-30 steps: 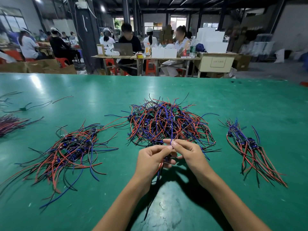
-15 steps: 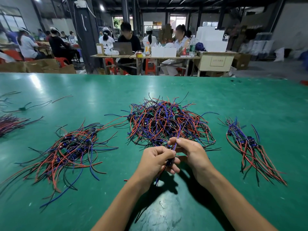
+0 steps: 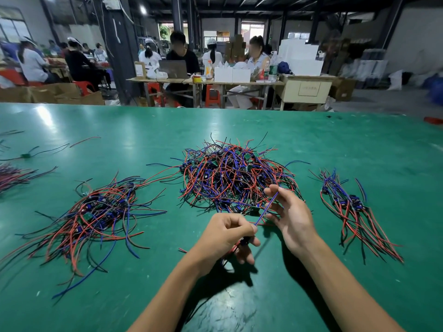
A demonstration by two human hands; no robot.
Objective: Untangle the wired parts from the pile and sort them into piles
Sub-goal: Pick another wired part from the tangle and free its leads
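With the part (image 3: 244, 241) gripped in the left hand (image 3: 227, 236) near the tangle (image 3: 235, 178) on the desk (image 3: 335, 140) and its wire (image 3: 266, 209) pinched in the right hand (image 3: 291, 218), the wire should be drawn out slowly, so snags are felt.

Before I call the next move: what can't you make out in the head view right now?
- Part gripped in the left hand: hidden by curled fingers.
- Blue wire at the right hand: whether free of the central pile is unclear.
- Bundle at the left edge: cut off by the frame.
- Boards in the left pile and right pile: too small to tell apart.
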